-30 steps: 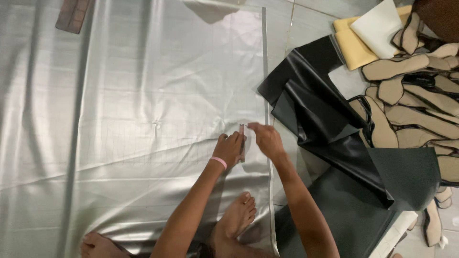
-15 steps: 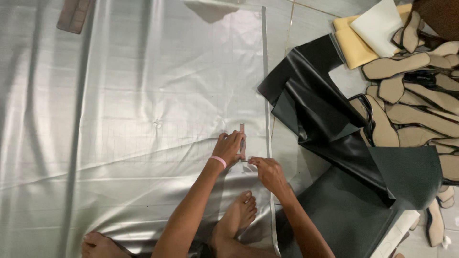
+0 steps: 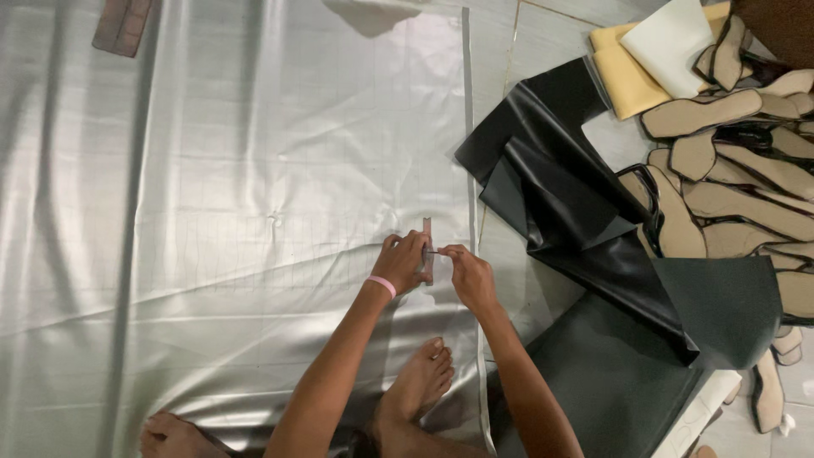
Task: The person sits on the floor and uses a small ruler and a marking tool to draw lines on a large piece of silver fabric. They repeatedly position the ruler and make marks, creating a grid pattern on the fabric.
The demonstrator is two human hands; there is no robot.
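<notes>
A large silver sheet [image 3: 237,170] with a faint drawn grid covers the floor. My left hand [image 3: 402,263], with a pink band at the wrist, presses a narrow brownish strip template [image 3: 428,246] flat on the sheet near its right edge. My right hand [image 3: 468,273] sits just right of the strip and pinches a thin pen-like tool [image 3: 434,252] whose tip touches the strip's edge. My bare feet [image 3: 415,386] rest on the sheet below the hands.
Folded black leather-like sheets [image 3: 577,212] lie right of the silver sheet. A pile of tan shoe-sole cutouts [image 3: 746,170] and yellow and white foam pieces [image 3: 653,51] fill the upper right. A brown block [image 3: 123,25] lies at top left.
My right hand slid down along the strip, then came back up level with the left hand. The left hand has stayed on the strip.
</notes>
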